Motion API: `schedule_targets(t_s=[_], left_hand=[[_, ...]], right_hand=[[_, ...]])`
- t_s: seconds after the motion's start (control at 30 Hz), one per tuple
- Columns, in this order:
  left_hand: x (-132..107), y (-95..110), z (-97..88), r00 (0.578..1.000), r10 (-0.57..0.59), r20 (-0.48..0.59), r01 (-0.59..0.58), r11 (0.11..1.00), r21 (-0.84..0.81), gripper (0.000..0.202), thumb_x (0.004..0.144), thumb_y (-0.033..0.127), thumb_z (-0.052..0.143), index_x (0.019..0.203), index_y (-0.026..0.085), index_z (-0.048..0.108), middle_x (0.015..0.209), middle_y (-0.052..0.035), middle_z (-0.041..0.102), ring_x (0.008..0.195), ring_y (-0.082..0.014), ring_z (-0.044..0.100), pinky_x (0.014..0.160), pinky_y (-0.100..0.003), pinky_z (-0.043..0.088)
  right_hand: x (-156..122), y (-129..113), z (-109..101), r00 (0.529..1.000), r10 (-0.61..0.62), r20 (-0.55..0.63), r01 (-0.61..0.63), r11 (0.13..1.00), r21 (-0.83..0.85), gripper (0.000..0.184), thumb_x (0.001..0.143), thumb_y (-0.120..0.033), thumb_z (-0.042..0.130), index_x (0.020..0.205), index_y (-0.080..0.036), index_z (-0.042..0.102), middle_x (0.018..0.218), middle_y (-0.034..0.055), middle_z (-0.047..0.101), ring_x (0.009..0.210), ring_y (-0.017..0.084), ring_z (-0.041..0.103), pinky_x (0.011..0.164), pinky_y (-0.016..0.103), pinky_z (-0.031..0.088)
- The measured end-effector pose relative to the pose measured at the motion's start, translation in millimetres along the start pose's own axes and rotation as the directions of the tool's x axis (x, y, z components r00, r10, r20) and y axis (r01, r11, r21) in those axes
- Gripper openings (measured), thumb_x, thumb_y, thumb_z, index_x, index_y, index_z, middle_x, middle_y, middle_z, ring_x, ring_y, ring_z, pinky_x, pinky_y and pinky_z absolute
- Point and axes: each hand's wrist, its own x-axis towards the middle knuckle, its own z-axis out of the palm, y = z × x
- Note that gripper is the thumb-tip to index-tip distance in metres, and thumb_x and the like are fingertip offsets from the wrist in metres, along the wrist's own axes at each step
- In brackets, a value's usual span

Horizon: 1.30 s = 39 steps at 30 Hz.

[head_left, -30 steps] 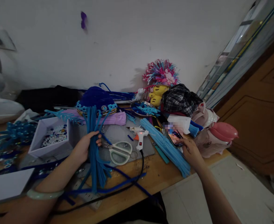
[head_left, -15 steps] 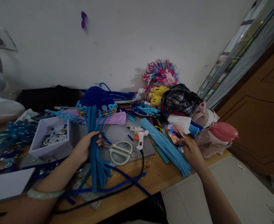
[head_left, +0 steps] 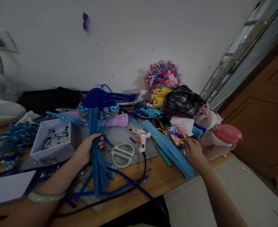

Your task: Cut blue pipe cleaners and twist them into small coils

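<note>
My left hand (head_left: 90, 146) is wrapped round a bundle of blue pipe cleaners (head_left: 96, 171), holding it upright over the table with the lower ends fanned out. At the right, my right hand (head_left: 195, 154) is at the edge of a lit phone (head_left: 178, 141), index finger reaching toward the screen and the other fingers loosely bent. The phone lies by a light-blue bundle of pipe cleaners (head_left: 168, 151). Between my hands are white-handled scissors (head_left: 122, 154) and a white glue gun (head_left: 143, 140). Behind the held bundle sits a dark-blue headdress (head_left: 97, 97) with beaded trim.
A white box (head_left: 51, 138) of beads stands at the left, near blue beaded ornaments (head_left: 18, 135). The glue gun's black cable (head_left: 120, 190) crosses the front. Further back are a round tray (head_left: 139, 108), a yellow plush toy (head_left: 161, 94) and plaid cloth (head_left: 185, 101). A pink-lidded container (head_left: 227, 137) stands right.
My right hand has drawn back slightly to the right, its finger off the middle of the phone's screen, and the screen picture differs. My left hand keeps its grip on the bundle.
</note>
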Motion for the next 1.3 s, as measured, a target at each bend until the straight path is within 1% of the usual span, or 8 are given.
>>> schedule_targets(t_s=[0.1,0.27,0.5,0.77,0.9,1.0,1.1,1.3], left_hand=[[-0.4,-0.1,-0.2,1.000,0.004,0.005,-0.004,1.000,-0.004,0.016,0.064,0.025,0.050,0.053,0.015,0.045,0.034,0.0042,0.041,0.033,-0.0056,0.038,0.035,-0.014,0.032],[0.1,0.3,0.8,1.000,0.009,-0.005,-0.009,1.000,0.002,0.017,0.063,0.025,0.051,0.052,0.015,0.045,0.034,0.0041,0.040,0.033,-0.0055,0.037,0.036,-0.014,0.032],[0.7,-0.5,-0.8,1.000,0.003,-0.008,-0.003,1.000,0.001,0.016,0.063,0.026,0.053,0.052,0.015,0.045,0.034,0.0042,0.040,0.033,-0.0057,0.038,0.036,-0.014,0.032],[-1.0,0.1,1.2,1.000,0.012,-0.007,-0.012,1.000,-0.013,0.016,0.063,0.025,0.052,0.053,0.015,0.044,0.035,0.0047,0.041,0.033,-0.0050,0.038,0.036,-0.014,0.032],[-0.3,0.0,0.3,1.000,0.003,-0.002,-0.003,1.000,0.003,0.016,0.063,0.025,0.052,0.053,0.015,0.045,0.035,0.0045,0.040,0.033,-0.0052,0.038,0.036,-0.014,0.032],[0.3,0.1,0.6,1.000,0.012,-0.019,-0.012,1.000,0.007,0.016,0.062,0.025,0.052,0.053,0.015,0.045,0.034,0.0043,0.040,0.033,-0.0052,0.037,0.036,-0.014,0.032],[0.8,-0.1,0.9,1.000,0.012,-0.013,-0.011,1.000,0.014,0.016,0.062,0.025,0.052,0.052,0.015,0.044,0.034,0.0040,0.040,0.032,-0.0057,0.037,0.035,-0.014,0.032],[-0.1,-0.1,0.7,1.000,-0.017,-0.008,0.017,1.000,-0.003,0.017,0.065,0.026,0.051,0.052,0.015,0.045,0.034,0.0039,0.041,0.033,-0.0058,0.038,0.035,-0.014,0.031]], right_hand=[[1.6,-0.2,-0.8,1.000,-0.002,0.012,0.002,1.000,-0.030,0.027,0.080,-0.018,0.031,0.094,-0.017,0.054,0.094,0.0107,0.056,0.096,0.025,0.045,0.078,0.043,0.036],[1.2,0.7,-2.4,0.998,0.006,-0.060,-0.006,1.000,0.001,0.026,0.080,-0.018,0.031,0.095,-0.018,0.052,0.096,0.0107,0.055,0.094,0.024,0.045,0.079,0.043,0.037],[0.1,2.0,0.5,0.999,-0.009,-0.050,0.009,1.000,0.014,0.026,0.078,-0.016,0.032,0.094,-0.018,0.052,0.094,0.0106,0.054,0.095,0.024,0.045,0.079,0.042,0.038],[0.7,2.5,2.1,1.000,0.003,-0.007,-0.003,1.000,-0.010,0.029,0.079,-0.017,0.030,0.096,-0.015,0.053,0.098,0.0132,0.054,0.096,0.025,0.046,0.079,0.043,0.038],[1.1,4.0,3.3,1.000,-0.005,0.005,0.005,1.000,-0.004,0.028,0.078,-0.017,0.032,0.094,-0.016,0.054,0.093,0.0121,0.056,0.095,0.026,0.046,0.078,0.043,0.039],[1.6,4.3,2.9,1.000,-0.008,-0.030,0.008,1.000,0.020,0.029,0.078,-0.016,0.031,0.095,-0.017,0.053,0.094,0.0113,0.056,0.094,0.025,0.046,0.080,0.043,0.038],[2.0,3.3,0.8,0.998,-0.007,-0.069,0.010,0.999,0.037,0.030,0.078,-0.014,0.030,0.098,-0.018,0.051,0.095,0.0103,0.055,0.094,0.024,0.045,0.082,0.043,0.037],[2.1,-0.8,-3.0,0.999,-0.002,-0.037,0.004,0.999,0.047,0.024,0.081,-0.020,0.030,0.092,-0.016,0.051,0.093,0.0105,0.057,0.091,0.023,0.047,0.081,0.041,0.038]])
